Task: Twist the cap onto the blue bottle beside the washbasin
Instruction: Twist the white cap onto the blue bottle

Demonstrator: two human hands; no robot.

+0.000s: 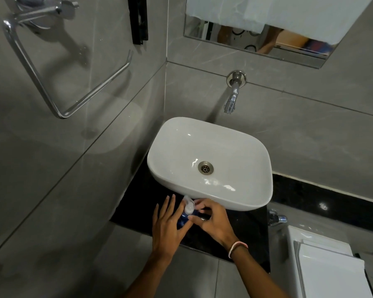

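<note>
A blue bottle point(182, 220) stands on the black counter point(138, 201) just in front of the white washbasin point(209, 164). A clear pump cap point(188, 206) sits on top of the bottle, its nozzle pointing toward the basin. My left hand point(168, 226) wraps the bottle's body from the left, the upper fingers stretched out. From the right, my right hand point(211, 220) holds the cap's base with thumb and fingertips. Most of the bottle is hidden between the two hands.
A chrome wall tap point(232, 97) juts out above the basin. A chrome towel ring point(58, 82) hangs on the left wall. A mirror point(256, 39) is up on the back wall. A white toilet cistern point(327, 265) and a small valve point(277, 218) are at the right.
</note>
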